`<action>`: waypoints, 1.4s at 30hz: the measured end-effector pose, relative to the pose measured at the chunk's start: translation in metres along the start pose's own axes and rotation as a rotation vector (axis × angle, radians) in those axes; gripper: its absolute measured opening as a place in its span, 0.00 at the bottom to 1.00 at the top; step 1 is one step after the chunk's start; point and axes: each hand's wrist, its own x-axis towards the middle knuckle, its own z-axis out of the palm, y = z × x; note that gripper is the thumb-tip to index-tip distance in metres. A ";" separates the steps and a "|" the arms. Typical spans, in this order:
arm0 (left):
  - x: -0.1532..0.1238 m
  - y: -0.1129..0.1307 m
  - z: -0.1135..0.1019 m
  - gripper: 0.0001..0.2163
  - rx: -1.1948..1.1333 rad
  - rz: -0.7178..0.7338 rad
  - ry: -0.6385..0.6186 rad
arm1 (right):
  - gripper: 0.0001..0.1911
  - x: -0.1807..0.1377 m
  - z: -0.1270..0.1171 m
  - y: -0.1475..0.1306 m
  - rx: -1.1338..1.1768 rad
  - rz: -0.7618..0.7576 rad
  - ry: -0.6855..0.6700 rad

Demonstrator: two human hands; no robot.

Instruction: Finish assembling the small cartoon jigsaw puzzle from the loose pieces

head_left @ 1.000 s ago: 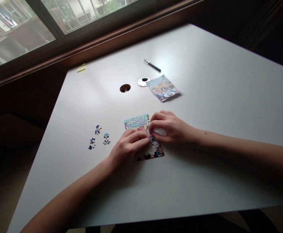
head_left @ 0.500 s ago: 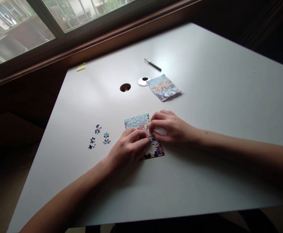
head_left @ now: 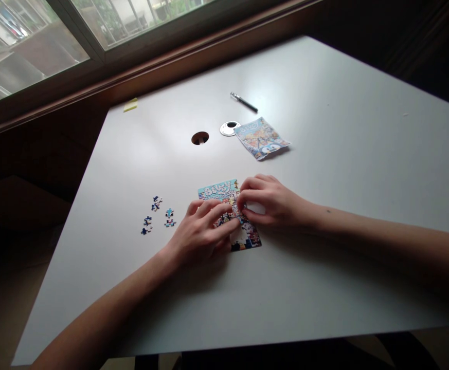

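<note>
A small, colourful jigsaw puzzle (head_left: pixel 216 188) lies flat on the white table, partly covered by my hands. Its lower middle has a pale gap (head_left: pixel 240 235). Over its left side, my left hand (head_left: pixel 204 226) is open, the fingers bent and apart, with their tips at the puzzle's middle. At the right edge, my right hand (head_left: pixel 266 200) is closed, thumb and fingertips drawn together at the picture; whether a piece is between them is hidden. Several loose jigsaw pieces lie left of the puzzle, among them a dark blue piece (head_left: pixel 156 203) and a light blue piece (head_left: pixel 169 212).
A crumpled printed packet (head_left: pixel 263 139) lies beyond my right hand, overlapping a round metal cover (head_left: pixel 229 129). Left of the cover is a cable hole (head_left: pixel 200 138) in the table (head_left: pixel 324 293). Farther back are a black pen (head_left: pixel 244 102) and a yellow sticky note (head_left: pixel 130 105), near the window.
My left hand has shifted slightly and its fingers have spread, so more of the puzzle's middle shows. The right hand stays nearly in place. The whole view has moved a little.
</note>
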 end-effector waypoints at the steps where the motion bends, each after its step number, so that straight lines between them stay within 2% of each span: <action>1: 0.000 -0.001 0.000 0.16 -0.005 -0.010 0.008 | 0.04 0.000 0.000 0.000 0.000 0.000 0.000; 5: 0.001 -0.003 0.000 0.16 -0.057 -0.067 0.024 | 0.04 0.000 0.000 -0.001 -0.006 0.005 -0.004; 11: 0.000 -0.006 -0.002 0.17 -0.033 -0.019 -0.010 | 0.04 0.000 0.000 -0.001 -0.004 0.001 -0.004; 14: 0.001 -0.006 -0.008 0.17 -0.140 -0.082 -0.028 | 0.04 0.000 -0.001 -0.001 -0.002 -0.002 -0.006; 17: 0.004 -0.005 -0.015 0.14 -0.297 -0.192 0.052 | 0.04 0.000 -0.001 -0.002 -0.002 -0.003 -0.010; 20: 0.005 -0.004 -0.016 0.08 -0.304 -0.267 0.162 | 0.04 0.000 -0.002 -0.003 -0.003 -0.001 -0.012; 23: 0.002 -0.004 -0.010 0.06 -0.201 -0.183 0.187 | 0.04 0.000 -0.002 -0.003 -0.003 -0.003 -0.008; 28: -0.002 -0.004 -0.001 0.10 -0.117 -0.011 0.115 | 0.04 0.000 -0.001 -0.002 -0.002 -0.003 -0.003; 34: -0.001 -0.003 -0.001 0.10 -0.098 -0.002 0.101 | 0.04 0.000 -0.001 -0.003 -0.006 0.006 -0.010; 42: -0.001 -0.001 -0.003 0.17 -0.106 0.043 0.082 | 0.04 0.001 -0.002 -0.003 0.000 0.001 -0.006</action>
